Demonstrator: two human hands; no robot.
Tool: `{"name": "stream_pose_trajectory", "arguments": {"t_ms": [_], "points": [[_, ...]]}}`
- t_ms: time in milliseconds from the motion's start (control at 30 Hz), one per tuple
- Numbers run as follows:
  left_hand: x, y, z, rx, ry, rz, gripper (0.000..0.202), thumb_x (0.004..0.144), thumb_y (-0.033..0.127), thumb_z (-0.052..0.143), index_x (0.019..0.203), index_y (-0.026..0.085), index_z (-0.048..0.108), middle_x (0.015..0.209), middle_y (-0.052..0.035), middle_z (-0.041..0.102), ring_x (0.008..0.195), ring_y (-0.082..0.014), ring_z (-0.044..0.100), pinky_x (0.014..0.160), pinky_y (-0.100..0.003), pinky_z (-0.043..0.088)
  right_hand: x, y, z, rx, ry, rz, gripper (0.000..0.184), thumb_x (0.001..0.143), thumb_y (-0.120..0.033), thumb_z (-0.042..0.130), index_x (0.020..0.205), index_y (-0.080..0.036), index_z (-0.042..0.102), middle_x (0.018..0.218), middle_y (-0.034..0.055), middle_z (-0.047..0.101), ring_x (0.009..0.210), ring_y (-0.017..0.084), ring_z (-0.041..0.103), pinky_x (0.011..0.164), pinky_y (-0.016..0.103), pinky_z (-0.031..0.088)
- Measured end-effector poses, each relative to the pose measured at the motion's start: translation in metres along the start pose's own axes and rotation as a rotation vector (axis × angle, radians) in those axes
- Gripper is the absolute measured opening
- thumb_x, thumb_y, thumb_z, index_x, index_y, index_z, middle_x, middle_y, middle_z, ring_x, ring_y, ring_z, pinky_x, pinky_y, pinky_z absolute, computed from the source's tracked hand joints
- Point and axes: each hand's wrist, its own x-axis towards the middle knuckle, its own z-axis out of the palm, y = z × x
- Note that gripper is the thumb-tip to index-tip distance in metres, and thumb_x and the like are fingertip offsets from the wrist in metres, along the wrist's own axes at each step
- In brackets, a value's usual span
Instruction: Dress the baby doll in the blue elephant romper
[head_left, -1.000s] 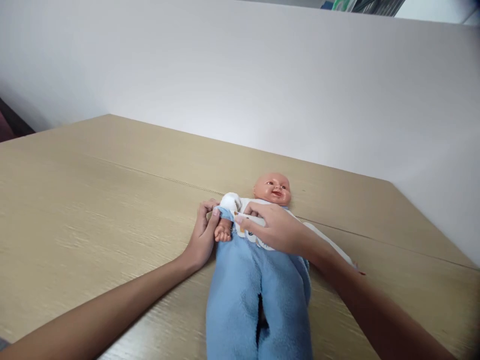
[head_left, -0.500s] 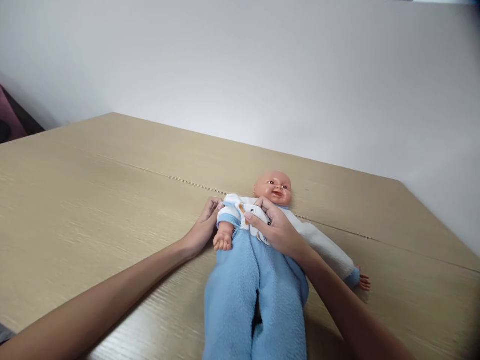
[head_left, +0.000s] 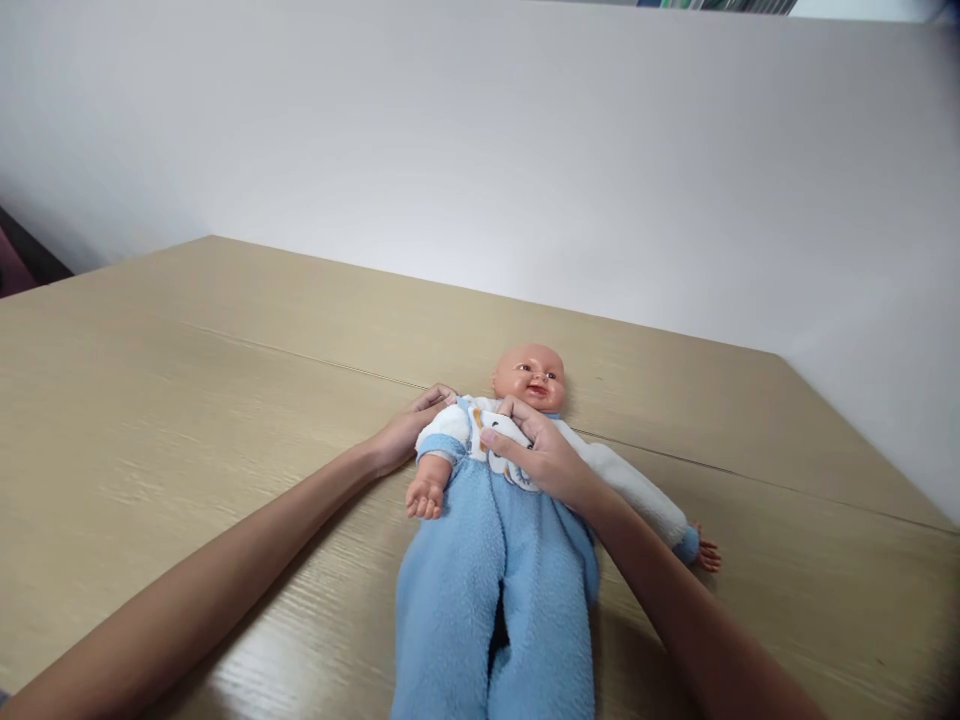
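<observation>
A baby doll (head_left: 529, 375) lies on its back on the table, its head away from me. It wears a fleecy blue and white outfit (head_left: 450, 580) with an animal patch (head_left: 504, 430) on the chest. My left hand (head_left: 420, 425) is at the doll's shoulder on the left, fingers curled on the edge of the outfit by a blue strap. My right hand (head_left: 551, 455) rests over the chest, thumb and fingers closed on the cloth around the patch. The fingertips of my left hand are partly hidden. One doll hand (head_left: 426, 490) lies near the waist; the other doll arm (head_left: 637, 485) stretches out to the right.
The wooden table (head_left: 187, 430) has a seam running across it behind the doll. A pale wall (head_left: 450, 150) stands along its far edge. A dark and reddish object (head_left: 19, 255) shows beyond the table at the left.
My left hand has moved higher along the doll's shoulder, and the doll's near arm has shifted slightly outward. My right hand stays on the chest. The view has shifted a little.
</observation>
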Motion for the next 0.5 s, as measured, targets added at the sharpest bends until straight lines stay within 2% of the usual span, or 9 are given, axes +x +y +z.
{"name": "stream_pose_trajectory", "arguments": {"t_ms": [133, 300, 367, 500], "points": [[0.001, 0.009, 0.000, 0.028, -0.058, -0.019, 0.048, 0.079, 0.053, 0.095, 0.092, 0.018, 0.065, 0.089, -0.0008, 0.066, 0.077, -0.0135, 0.062, 0.068, -0.023, 0.050, 0.000, 0.001, -0.003, 0.138, -0.030, 0.044, 0.043, 0.094, -0.054, 0.080, 0.092, -0.024, 0.049, 0.082, -0.0046, 0.061, 0.067, 0.012, 0.053, 0.063, 0.024, 0.040], [0.021, 0.011, 0.012, 0.038, -0.096, 0.000, 0.046, 0.078, 0.054, 0.093, 0.090, 0.020, 0.063, 0.082, 0.0011, 0.063, 0.070, -0.0145, 0.058, 0.064, -0.026, 0.051, -0.003, 0.002, -0.009, 0.186, -0.003, 0.044, 0.044, 0.093, -0.054, 0.082, 0.092, -0.024, 0.049, 0.082, -0.0056, 0.059, 0.067, 0.011, 0.052, 0.062, 0.023, 0.039], [0.029, 0.011, 0.015, 0.058, -0.108, 0.015, 0.036, 0.079, 0.043, 0.092, 0.087, 0.020, 0.065, 0.080, 0.0009, 0.063, 0.069, -0.0149, 0.058, 0.064, -0.027, 0.051, -0.005, 0.003, -0.011, 0.202, 0.011, 0.052, 0.045, 0.091, -0.053, 0.083, 0.091, -0.024, 0.049, 0.081, -0.0060, 0.060, 0.066, 0.011, 0.052, 0.062, 0.023, 0.039], [0.031, 0.015, 0.012, 0.133, -0.115, 0.042, 0.017, 0.077, 0.015, 0.086, 0.087, 0.019, 0.072, 0.089, -0.0012, 0.071, 0.080, -0.0164, 0.065, 0.073, -0.027, 0.055, -0.005, 0.004, -0.012, 0.246, 0.035, 0.062, 0.046, 0.086, -0.048, 0.088, 0.090, -0.024, 0.049, 0.080, -0.0065, 0.061, 0.066, 0.011, 0.053, 0.062, 0.023, 0.039]]}}
